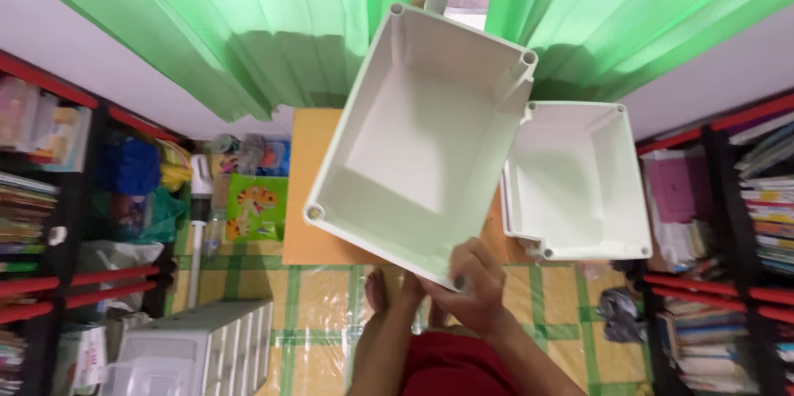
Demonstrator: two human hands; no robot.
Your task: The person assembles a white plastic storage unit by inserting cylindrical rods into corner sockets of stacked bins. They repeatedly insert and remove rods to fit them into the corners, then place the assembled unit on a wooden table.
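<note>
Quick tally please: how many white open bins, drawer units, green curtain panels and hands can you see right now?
White open bins: 2, held bin and second bin on the wooden table
White drawer unit: 1
Green curtain panels: 2, left curtain, right curtain
Hands: 1, right hand
Total: 6

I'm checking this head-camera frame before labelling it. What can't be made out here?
- Left hand: not seen in the head view; it may lie behind the large white plastic bin.
- Right hand: its fingers on the outer wall are hidden by the bin's corner.
- Second white plastic bin: its left side is covered by the held bin.
- Wooden table: mostly hidden under both bins.
- Book spines on the red-and-black shelves: too small and blurred.
</note>
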